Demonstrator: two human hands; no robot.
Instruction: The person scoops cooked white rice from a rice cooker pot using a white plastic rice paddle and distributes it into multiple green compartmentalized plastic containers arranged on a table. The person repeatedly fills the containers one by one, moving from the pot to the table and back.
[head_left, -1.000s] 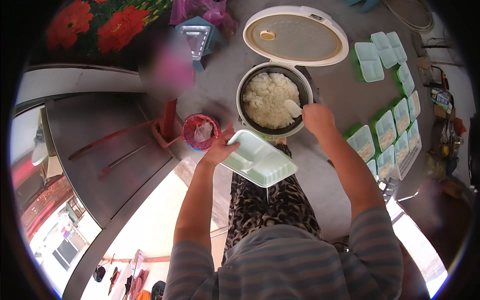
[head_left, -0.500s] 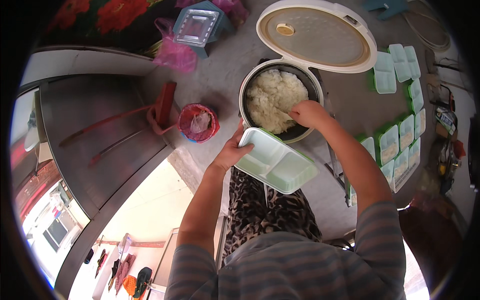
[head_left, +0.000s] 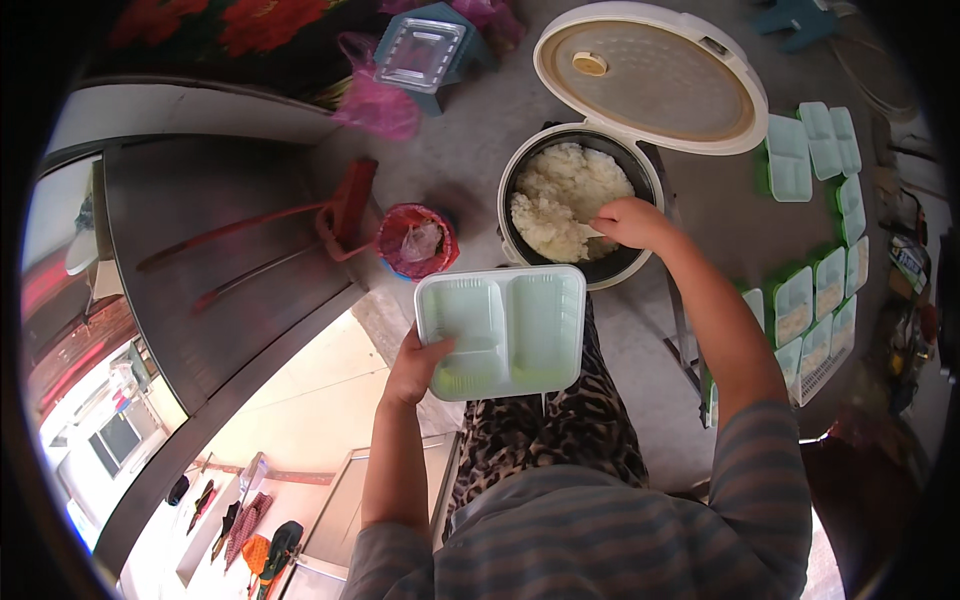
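Left hand [head_left: 412, 368] grips a pale green 3-compartment tray [head_left: 545, 335] at its 8 o'clock: thumb over the rim, other fingers mostly hidden under it. Tray is held approx. level in front of the leopard-print trousers [head_left: 560, 430], long compartment at its 3 o'clock, 2 shorter ones on the 9 o'clock side. Tray's far edge overlaps the near rim of the rice cooker [head_left: 655, 195] in view; can't tell if they touch.

Cooker's at the tray's 1 o'clock, lid [head_left: 660, 85] up & open at cooker's 1. Rice [head_left: 570, 190] inside is heaped toward 9–12, dark pot wall showing approx. 5. Right hand [head_left: 632, 222] is over the pot at approx. 3–4 o'clock, fingers closed round a white utensil [head_left: 591, 231], mostly hidden, its tip at the rice.

Table [head_left: 715, 205] at cooker's 3 o'clock. Trays w/ rice [head_left: 828, 283] grouped at cooker's 4, some on a white rack [head_left: 815, 372]; more green trays [head_left: 790, 160] at 2–3. Red-lined bin [head_left: 417, 265] w/ clear plastic inside, cooker's 8–9. Blue stool [head_left: 455, 60] w/ clear plastic container [head_left: 422, 53] at 10–11; pink bag [head_left: 378, 105] just beside, approx. 10.
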